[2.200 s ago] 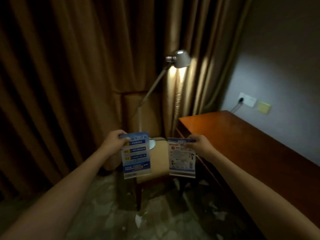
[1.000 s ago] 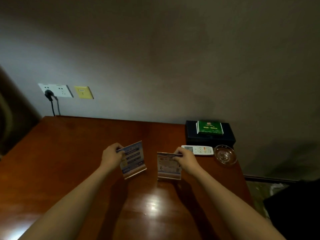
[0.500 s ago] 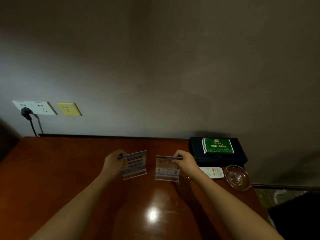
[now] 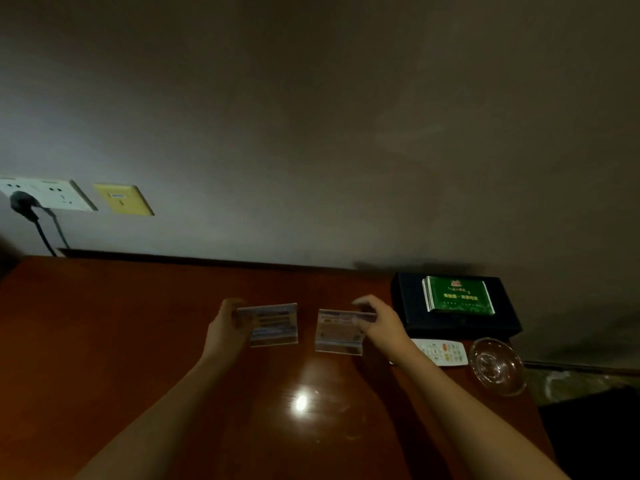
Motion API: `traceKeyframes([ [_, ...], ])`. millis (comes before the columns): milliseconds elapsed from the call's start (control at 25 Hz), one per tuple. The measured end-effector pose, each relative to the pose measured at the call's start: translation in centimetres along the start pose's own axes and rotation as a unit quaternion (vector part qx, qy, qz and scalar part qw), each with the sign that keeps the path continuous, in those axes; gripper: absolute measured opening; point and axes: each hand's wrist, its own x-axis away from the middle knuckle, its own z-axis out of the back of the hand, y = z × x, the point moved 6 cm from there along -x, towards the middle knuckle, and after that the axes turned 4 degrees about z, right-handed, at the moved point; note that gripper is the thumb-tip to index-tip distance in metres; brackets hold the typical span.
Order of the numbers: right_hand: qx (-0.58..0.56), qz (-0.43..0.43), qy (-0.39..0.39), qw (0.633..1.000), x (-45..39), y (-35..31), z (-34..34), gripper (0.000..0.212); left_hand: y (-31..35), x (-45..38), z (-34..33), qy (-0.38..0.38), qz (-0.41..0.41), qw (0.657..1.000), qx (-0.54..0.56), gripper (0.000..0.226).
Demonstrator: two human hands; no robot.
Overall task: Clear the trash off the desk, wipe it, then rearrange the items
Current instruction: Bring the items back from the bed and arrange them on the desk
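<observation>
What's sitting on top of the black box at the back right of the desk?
A green printed packet lies flat on the black box, leaving the lid's border bare. Its text is too small to read. Whatever the box holds stays hidden; it is closed.

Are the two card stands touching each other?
Apart. In the head view, a strip of bare wooden desk shows between the left card stand and the right card stand.

Two sign stands (image 4: 274, 324) — one remote (image 4: 441, 351), one ashtray (image 4: 498, 366).
</observation>
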Motion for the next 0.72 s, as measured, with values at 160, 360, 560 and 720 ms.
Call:
traceKeyframes([
  [160, -0.025, -0.059, 0.152, 0.986, 3.7, 3.1, 1.8, 0.042, -3.7, 2.6, -0.3, 0.102, 0.098, 0.99, 0.011, 0.033],
  [360, 0.26, 0.035, -0.07, 0.963, 6.2, 5.6, -3.5, 0.033, -2.0, 5.5, -9.8, -0.184, -0.128, 0.944, -0.24, 0.026],
  [560, 0.324, 0.069, -0.137, 0.933, 3.3, 5.5, -6.0, 0.066, 1.8, 4.0, -14.8, -0.229, -0.186, 0.906, -0.305, 0.046],
  [720, 0.4, 0.089, -0.165, 0.897, 1.3, 6.5, -6.3, 0.069, 2.1, 2.7, -16.5, -0.228, -0.192, 0.891, -0.342, 0.048],
])
